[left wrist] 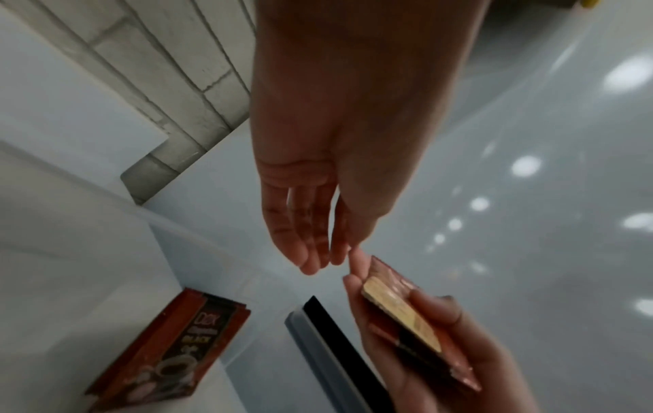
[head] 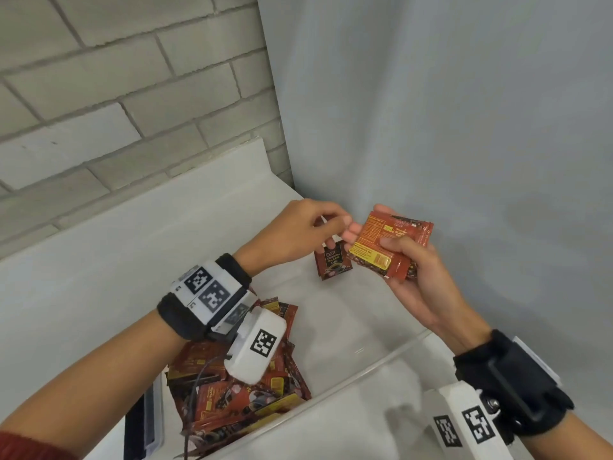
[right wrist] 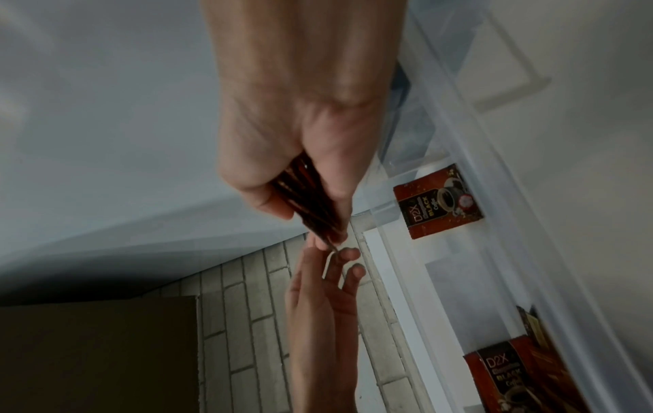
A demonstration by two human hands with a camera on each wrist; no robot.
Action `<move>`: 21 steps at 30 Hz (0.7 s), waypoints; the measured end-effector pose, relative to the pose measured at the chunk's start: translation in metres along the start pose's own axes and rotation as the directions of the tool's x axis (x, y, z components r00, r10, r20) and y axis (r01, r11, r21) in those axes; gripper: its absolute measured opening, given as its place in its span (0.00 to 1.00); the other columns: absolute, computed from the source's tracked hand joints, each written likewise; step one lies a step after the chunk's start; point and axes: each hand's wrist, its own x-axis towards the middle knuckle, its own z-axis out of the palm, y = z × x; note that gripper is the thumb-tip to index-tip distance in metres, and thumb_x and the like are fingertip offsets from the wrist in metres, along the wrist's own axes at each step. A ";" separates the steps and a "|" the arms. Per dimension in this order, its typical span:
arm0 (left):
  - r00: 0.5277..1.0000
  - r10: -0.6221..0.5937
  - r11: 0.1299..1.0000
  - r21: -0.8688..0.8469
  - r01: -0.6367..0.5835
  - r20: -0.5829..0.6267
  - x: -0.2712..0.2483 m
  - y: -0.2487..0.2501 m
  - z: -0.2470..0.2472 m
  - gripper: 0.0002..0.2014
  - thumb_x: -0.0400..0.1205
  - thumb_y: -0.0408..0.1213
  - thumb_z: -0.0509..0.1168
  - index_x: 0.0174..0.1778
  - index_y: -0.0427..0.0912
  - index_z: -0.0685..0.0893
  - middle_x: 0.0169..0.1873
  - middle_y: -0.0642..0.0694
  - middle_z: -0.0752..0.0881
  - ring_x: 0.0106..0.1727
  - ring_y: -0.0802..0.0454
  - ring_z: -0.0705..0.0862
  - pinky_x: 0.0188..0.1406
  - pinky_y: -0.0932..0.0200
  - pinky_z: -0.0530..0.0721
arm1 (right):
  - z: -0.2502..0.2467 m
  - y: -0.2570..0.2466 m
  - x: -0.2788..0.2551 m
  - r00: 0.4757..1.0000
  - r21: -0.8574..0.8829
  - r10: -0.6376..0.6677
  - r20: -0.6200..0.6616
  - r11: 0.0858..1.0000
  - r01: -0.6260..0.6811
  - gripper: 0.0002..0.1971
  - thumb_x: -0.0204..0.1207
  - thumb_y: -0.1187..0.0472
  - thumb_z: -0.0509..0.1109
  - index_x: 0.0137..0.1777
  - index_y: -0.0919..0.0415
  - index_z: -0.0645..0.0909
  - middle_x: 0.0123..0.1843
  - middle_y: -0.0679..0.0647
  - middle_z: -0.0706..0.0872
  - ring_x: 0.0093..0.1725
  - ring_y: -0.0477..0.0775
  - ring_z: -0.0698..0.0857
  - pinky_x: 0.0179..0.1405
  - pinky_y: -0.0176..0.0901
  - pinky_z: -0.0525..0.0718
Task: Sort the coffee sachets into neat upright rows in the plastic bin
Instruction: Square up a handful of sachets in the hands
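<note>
A clear plastic bin (head: 374,366) sits in the corner of a white counter. One dark red coffee sachet (head: 333,263) stands upright at the bin's far end, also visible in the wrist views (left wrist: 176,343) (right wrist: 438,201). A loose pile of sachets (head: 238,386) lies at the bin's near left end. My right hand (head: 371,240) grips a small stack of sachets (head: 394,234) above the far end, thumb on top. My left hand (head: 338,230) reaches over to the stack's left edge. Its fingers (left wrist: 318,260) are nearly straight, hold nothing, and touch a right fingertip.
A brick wall (head: 99,94) runs behind the counter and a smooth grey wall (head: 464,127) closes the right side. A dark flat object with a grey edge (head: 142,423) lies left of the bin. A brown box (right wrist: 95,349) shows in the right wrist view.
</note>
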 end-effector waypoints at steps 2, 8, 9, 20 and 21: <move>0.999 -0.053 0.993 -0.108 0.053 0.006 -0.005 0.006 0.000 0.13 0.86 0.41 0.60 0.56 0.40 0.87 0.44 0.46 0.89 0.42 0.52 0.88 0.41 0.58 0.88 | 0.000 0.000 0.000 1.000 -0.039 0.012 0.002 0.999 -0.012 0.26 0.72 0.72 0.64 0.71 0.63 0.75 0.63 0.68 0.86 0.62 0.66 0.86 0.63 0.55 0.84; 0.996 -0.058 0.958 -0.276 0.073 0.062 -0.018 0.013 0.000 0.14 0.76 0.46 0.72 0.53 0.43 0.88 0.48 0.48 0.90 0.50 0.44 0.88 0.55 0.49 0.85 | 0.002 0.001 -0.001 0.999 -0.184 0.031 0.033 0.983 -0.025 0.22 0.73 0.67 0.67 0.69 0.65 0.78 0.61 0.63 0.88 0.57 0.62 0.89 0.54 0.52 0.88; 0.997 -0.061 0.959 -0.276 0.072 0.046 -0.019 0.012 0.000 0.12 0.75 0.44 0.73 0.52 0.43 0.89 0.47 0.48 0.90 0.49 0.46 0.88 0.55 0.50 0.84 | 0.002 0.001 -0.001 0.998 -0.196 0.038 0.041 0.980 -0.029 0.22 0.73 0.67 0.67 0.69 0.65 0.78 0.61 0.63 0.88 0.57 0.62 0.89 0.53 0.53 0.88; 0.990 0.128 0.903 -0.406 -0.143 -0.062 -0.027 0.017 -0.017 0.06 0.71 0.33 0.74 0.42 0.44 0.88 0.41 0.45 0.89 0.47 0.48 0.85 0.53 0.54 0.83 | -0.001 0.009 0.006 0.974 -0.151 0.208 0.090 0.969 -0.193 0.51 0.45 0.28 0.79 0.63 0.66 0.84 0.43 0.63 0.86 0.42 0.57 0.88 0.55 0.56 0.87; 0.985 0.170 0.895 -0.412 -0.168 -0.033 -0.027 0.017 -0.019 0.05 0.71 0.31 0.73 0.41 0.44 0.88 0.42 0.46 0.89 0.49 0.46 0.86 0.53 0.53 0.84 | -0.002 0.008 0.006 0.963 -0.135 0.244 0.117 0.964 -0.228 0.51 0.44 0.27 0.79 0.60 0.66 0.85 0.42 0.63 0.87 0.40 0.56 0.88 0.52 0.55 0.88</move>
